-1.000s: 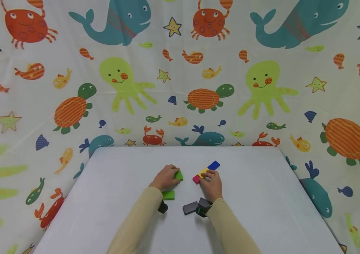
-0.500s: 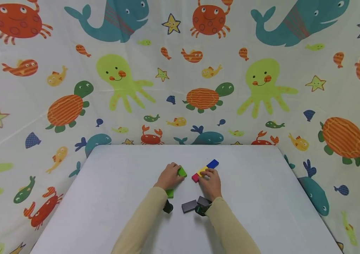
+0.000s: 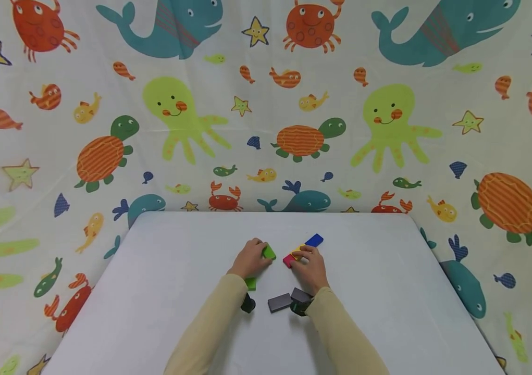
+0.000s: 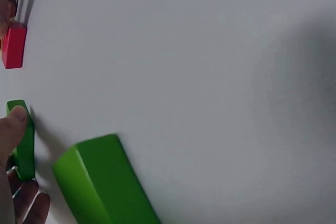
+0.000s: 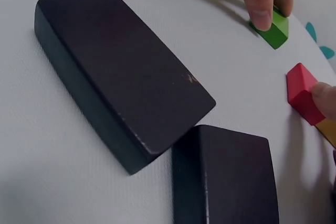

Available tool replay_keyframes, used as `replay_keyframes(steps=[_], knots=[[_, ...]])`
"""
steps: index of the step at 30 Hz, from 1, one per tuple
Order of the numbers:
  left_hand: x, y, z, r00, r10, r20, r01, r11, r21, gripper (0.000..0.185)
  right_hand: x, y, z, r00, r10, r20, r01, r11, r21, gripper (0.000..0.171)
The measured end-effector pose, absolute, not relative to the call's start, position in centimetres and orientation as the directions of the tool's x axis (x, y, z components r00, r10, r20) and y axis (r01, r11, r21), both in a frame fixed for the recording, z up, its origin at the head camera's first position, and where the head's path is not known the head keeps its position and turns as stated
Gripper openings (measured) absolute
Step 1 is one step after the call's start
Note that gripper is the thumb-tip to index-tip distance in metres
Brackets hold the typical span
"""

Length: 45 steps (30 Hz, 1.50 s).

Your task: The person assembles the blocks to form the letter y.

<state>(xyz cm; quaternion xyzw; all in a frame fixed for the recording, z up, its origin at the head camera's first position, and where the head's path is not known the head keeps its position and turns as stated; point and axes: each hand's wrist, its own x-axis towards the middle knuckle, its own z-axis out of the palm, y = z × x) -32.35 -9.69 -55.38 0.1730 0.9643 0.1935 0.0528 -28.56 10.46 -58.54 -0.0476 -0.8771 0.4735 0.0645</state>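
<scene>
We see the left hand pinching a green block on the white table, a second green block lying by its wrist. The right hand curls its fingers on the red block and yellow block, the blue block beyond and two dark blocks near its wrist.

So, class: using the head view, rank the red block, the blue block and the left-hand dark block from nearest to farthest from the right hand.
1. Red block: at the right hand's fingertips, on their left.
2. Left-hand dark block: nearer the camera, by the wrist.
3. Blue block: beyond the fingers, at the row's far end.
</scene>
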Motion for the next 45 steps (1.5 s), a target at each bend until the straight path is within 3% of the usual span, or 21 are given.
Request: replay_keyframes(steps=[17, 28, 38, 45], knots=[[-32.1, -9.9, -55.6, -0.934, 0.356, -0.025, 0.314, 0.853, 0.418, 0.057, -28.7, 10.4, -58.1, -0.995, 0.099, 0.012, 0.047, 0.576, -0.816, 0.025], [-32.7, -7.8, -56.1, -0.972, 0.207, 0.111, 0.233, 0.808, 0.54, 0.05, -28.6, 10.5, -58.1, -0.994, 0.088, 0.064, 0.0, 0.588, -0.809, 0.025], [-32.6, -7.5, -56.2, -0.938, 0.341, 0.063, 0.331, 0.825, 0.457, 0.036, -28.4, 10.4, -58.1, -0.995, 0.082, 0.053, 0.006, 0.596, -0.803, 0.024], [-32.3, -7.1, -56.0, -0.947, 0.32, 0.041, 0.305, 0.846, 0.436, 0.037, -28.3, 10.3, -57.8, -0.995, 0.087, 0.049, 0.013, 0.597, -0.802, 0.023]])
